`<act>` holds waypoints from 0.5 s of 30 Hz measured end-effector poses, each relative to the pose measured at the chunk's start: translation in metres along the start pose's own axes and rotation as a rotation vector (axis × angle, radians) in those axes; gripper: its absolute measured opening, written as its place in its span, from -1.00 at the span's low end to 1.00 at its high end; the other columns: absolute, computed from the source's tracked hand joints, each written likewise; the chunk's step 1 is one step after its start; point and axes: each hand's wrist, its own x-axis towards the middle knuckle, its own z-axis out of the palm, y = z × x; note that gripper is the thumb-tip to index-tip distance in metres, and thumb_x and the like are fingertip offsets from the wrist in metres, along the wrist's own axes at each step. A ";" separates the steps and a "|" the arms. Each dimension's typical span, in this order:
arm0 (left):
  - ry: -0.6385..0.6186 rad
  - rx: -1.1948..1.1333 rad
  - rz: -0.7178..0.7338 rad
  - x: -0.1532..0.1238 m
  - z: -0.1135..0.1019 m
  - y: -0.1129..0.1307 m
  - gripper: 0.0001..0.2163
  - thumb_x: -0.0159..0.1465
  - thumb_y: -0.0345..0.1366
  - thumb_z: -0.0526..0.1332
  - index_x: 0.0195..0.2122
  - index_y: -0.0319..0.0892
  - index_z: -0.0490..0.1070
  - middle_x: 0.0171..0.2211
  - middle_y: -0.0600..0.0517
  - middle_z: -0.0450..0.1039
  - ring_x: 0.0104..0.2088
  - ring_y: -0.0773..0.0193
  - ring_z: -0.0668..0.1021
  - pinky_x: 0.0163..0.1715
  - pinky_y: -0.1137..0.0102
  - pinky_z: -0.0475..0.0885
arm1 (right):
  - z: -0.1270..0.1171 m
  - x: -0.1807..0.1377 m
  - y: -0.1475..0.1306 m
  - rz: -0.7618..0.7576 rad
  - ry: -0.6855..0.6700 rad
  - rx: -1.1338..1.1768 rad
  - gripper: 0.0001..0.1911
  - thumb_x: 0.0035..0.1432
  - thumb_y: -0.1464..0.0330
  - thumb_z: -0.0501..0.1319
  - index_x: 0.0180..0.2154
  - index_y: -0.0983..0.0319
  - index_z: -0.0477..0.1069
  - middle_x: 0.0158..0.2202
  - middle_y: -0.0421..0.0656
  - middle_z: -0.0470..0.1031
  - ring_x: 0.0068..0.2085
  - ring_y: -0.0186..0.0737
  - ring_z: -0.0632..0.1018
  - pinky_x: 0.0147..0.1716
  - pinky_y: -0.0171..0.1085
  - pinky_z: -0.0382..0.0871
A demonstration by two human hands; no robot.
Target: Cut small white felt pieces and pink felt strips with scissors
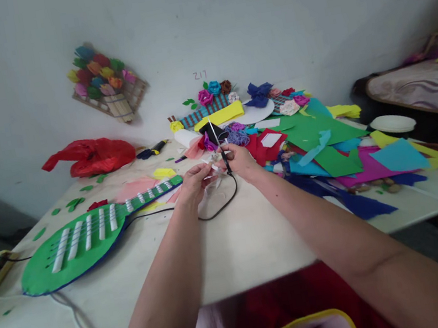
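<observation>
Both hands meet above the middle of the desk, near its far part, so each can serve the same small piece. The left hand pinches a white scrap between its fingertips, probably because it is too small and flimsy for a fuller grip. The right hand grasps a black corded tool, its thin rod pointing up and away; held this way, the rod seems to stay clear of the fingers. Whether the right fingers also touch the scrap, I cannot tell.

The tool's cord loops slack on the desk and passes under the left forearm, which likely leaves the wrist free to turn. A green paper guitar lies to the left, strings upward, apart from the hands, perhaps to protect it. Coloured paper spreads to the right, presumably within easy reach.
</observation>
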 end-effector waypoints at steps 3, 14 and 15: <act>0.028 0.014 -0.007 -0.002 0.003 0.004 -0.76 -0.14 -0.28 0.42 -0.51 -0.29 0.44 -0.59 0.10 0.36 -0.54 0.43 0.42 -0.38 0.40 0.46 | 0.000 0.000 0.001 -0.005 -0.015 -0.008 -0.51 -0.40 0.34 0.39 -0.32 0.25 0.31 -0.60 -0.34 0.37 -0.61 -0.44 0.36 -0.57 -0.36 0.32; 0.059 -0.053 -0.004 -0.001 0.007 0.004 -0.75 -0.05 -0.19 0.36 -0.52 -0.31 0.43 -0.58 0.04 0.41 -0.55 0.40 0.45 -0.35 0.37 0.46 | 0.000 0.003 0.007 -0.047 0.025 -0.079 -0.52 -0.36 0.27 0.35 -0.30 0.24 0.30 -0.57 -0.32 0.37 -0.59 -0.41 0.37 -0.56 -0.34 0.31; 0.050 -0.052 -0.005 -0.001 0.006 0.003 -0.76 -0.06 -0.22 0.37 -0.51 -0.31 0.44 -0.59 0.04 0.41 -0.55 0.40 0.45 -0.34 0.37 0.46 | 0.000 0.003 0.007 -0.046 0.027 -0.080 -0.51 -0.36 0.27 0.35 -0.29 0.24 0.30 -0.57 -0.31 0.37 -0.59 -0.41 0.37 -0.56 -0.35 0.30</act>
